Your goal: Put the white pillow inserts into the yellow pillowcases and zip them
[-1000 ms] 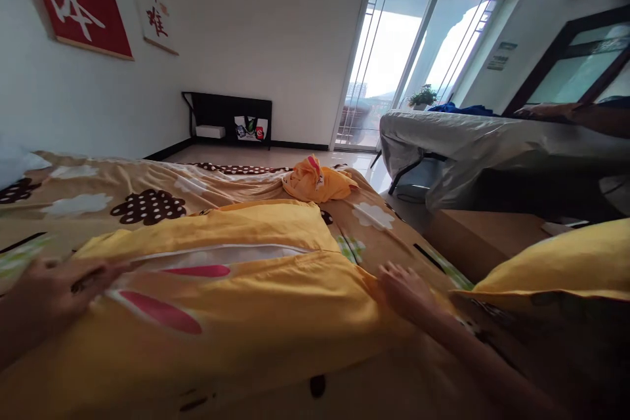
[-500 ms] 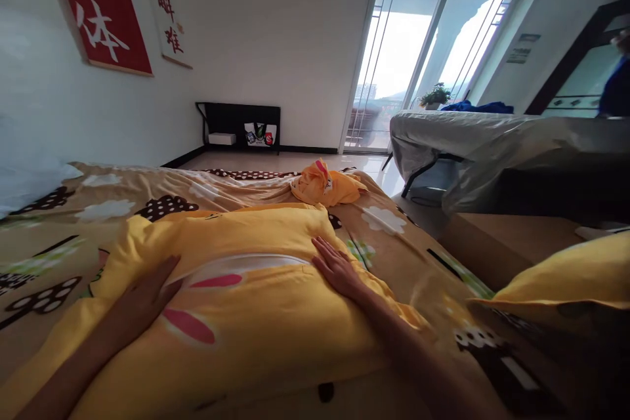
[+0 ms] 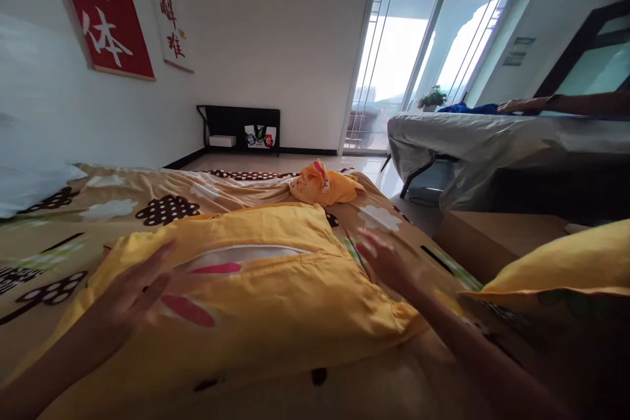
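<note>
A yellow pillow in a pillowcase [image 3: 275, 302] with pink printed shapes lies in front of me on a patterned bedspread [image 3: 266, 187]. White filling [image 3: 256, 252] shows through a long slit in the case. Over the pillow's left part is my left hand [image 3: 130, 292], fingers apart; whether it touches the cloth I cannot tell. My right hand [image 3: 386, 259] is off the pillow's right edge, above the bedspread, with slightly blurred spread fingers. Neither hand holds anything. A crumpled orange-yellow cloth [image 3: 325, 185] lies beyond the pillow.
Another yellow pillow [image 3: 571, 262] lies at the right, near a cardboard box [image 3: 492, 236]. Behind it stands a table covered in plastic sheeting [image 3: 443, 134]. Another person's hand [image 3: 524, 105] rests by blue cloth [image 3: 467, 109] there. A black shelf [image 3: 241, 121] stands against the far wall.
My right hand has lifted off the pillow and moved right. My left hand has shifted slightly left, fingers more spread. The pillow's right side looks more wrinkled. Another person's arm now reaches over the table.
</note>
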`<state>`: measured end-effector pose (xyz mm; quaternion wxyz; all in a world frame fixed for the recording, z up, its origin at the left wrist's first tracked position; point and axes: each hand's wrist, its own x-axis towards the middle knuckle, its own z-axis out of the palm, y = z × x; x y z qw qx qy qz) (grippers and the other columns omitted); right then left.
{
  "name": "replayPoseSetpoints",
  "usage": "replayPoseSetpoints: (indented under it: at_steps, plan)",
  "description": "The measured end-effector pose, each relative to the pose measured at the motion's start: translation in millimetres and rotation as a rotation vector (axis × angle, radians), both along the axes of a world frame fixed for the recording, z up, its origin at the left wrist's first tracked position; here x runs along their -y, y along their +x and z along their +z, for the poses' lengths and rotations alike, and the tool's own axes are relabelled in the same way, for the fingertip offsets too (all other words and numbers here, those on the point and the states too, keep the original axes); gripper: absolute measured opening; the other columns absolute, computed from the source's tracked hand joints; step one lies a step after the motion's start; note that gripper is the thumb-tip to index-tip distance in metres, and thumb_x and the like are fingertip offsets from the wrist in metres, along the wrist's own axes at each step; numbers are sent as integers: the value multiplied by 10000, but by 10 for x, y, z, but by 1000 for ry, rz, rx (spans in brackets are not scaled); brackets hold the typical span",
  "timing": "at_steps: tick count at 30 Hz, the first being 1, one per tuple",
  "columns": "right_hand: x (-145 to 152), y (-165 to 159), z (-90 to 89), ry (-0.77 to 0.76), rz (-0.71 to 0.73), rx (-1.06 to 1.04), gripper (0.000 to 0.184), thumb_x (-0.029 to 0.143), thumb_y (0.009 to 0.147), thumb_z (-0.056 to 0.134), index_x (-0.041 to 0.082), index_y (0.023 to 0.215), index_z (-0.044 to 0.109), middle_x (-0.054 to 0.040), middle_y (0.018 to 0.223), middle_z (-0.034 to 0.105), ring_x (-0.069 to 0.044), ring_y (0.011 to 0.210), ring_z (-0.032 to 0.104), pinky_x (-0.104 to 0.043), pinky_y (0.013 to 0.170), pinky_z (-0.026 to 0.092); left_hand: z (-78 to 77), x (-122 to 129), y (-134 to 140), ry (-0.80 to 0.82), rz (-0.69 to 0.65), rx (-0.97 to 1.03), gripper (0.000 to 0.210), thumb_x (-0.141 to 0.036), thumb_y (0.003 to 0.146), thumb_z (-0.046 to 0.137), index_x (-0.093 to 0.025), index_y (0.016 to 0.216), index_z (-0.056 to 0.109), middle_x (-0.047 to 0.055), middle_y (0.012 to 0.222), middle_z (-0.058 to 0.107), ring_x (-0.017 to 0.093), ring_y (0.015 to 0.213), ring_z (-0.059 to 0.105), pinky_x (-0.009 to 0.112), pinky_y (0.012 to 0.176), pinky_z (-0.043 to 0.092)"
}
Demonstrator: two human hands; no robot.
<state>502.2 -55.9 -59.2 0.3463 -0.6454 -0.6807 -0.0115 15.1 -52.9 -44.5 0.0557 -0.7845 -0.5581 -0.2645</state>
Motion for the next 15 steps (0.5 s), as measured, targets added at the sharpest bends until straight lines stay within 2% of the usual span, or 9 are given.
replayPoseSetpoints:
  at_steps: [2, 3, 5, 7, 9, 12, 14, 15]
  plan:
    - [-181, -288, 360, 106, 37, -6, 468, 456, 922, 382, 208, 1281, 551, -104, 1320, 563, -248, 1249, 494, -444, 1050, 365, 320, -16, 509, -3, -125, 42, 539, -449, 942, 238, -288, 1453, 297, -19, 1459, 412, 246, 1305, 433, 412, 1067, 407]
    - [-256, -459, 452, 140, 78, -12, 471, 454, 930, 373, 205, 1294, 538, -100, 1336, 550, -239, 1270, 472, -438, 1064, 348, 440, -53, 773, 5, -197, 27, 530, -421, 950, 225, -263, 1448, 316, 0, 1474, 389, 239, 1322, 410, 404, 1074, 389]
    - [-343, -787, 427, 136, 181, -9, 482, 448, 938, 372, 198, 1328, 505, -98, 1385, 499, -226, 1314, 416, -439, 1084, 318, 540, -180, 1221, 18, -310, -55, 522, -364, 962, 187, -214, 1440, 333, 42, 1482, 374, 218, 1364, 343, 421, 1102, 328]
    - [-346, -995, 167, 16, 265, 22, 506, 451, 940, 376, 201, 1373, 455, -101, 1432, 435, -224, 1348, 364, -462, 1091, 299, 442, -350, 1465, -33, -296, -126, 520, -401, 964, 229, -214, 1436, 338, 68, 1493, 349, 228, 1389, 293, 480, 1113, 276]
    - [-289, -1002, -195, -121, 318, 46, 513, 457, 951, 353, 230, 1409, 405, -82, 1471, 375, -212, 1375, 311, -472, 1102, 275, 208, -532, 1470, -105, -240, -174, 540, -472, 950, 287, -227, 1426, 360, 83, 1493, 341, 243, 1389, 293, 504, 1114, 255]
    - [-147, -657, -662, -200, 282, 30, 521, 475, 965, 305, 266, 1441, 343, -52, 1511, 299, -190, 1402, 240, -464, 1128, 228, -164, -752, 1203, -139, -196, -161, 566, -515, 939, 296, -237, 1429, 354, 85, 1497, 333, 235, 1385, 302, 481, 1122, 257]
    - [-72, -295, -819, -261, 236, 34, 552, 491, 966, 275, 241, 1456, 314, -62, 1515, 286, -191, 1407, 225, -456, 1134, 222, -319, -822, 1030, -111, -183, -112, 562, -507, 946, 273, -237, 1434, 343, 82, 1498, 334, 220, 1384, 306, 459, 1120, 273]
    - [-63, -113, -833, -318, 218, 53, 567, 501, 961, 275, 224, 1453, 324, -73, 1506, 304, -202, 1402, 240, -462, 1130, 232, -364, -832, 980, -95, -179, -98, 557, -499, 949, 267, -235, 1433, 345, 80, 1495, 341, 214, 1382, 310, 453, 1119, 277]
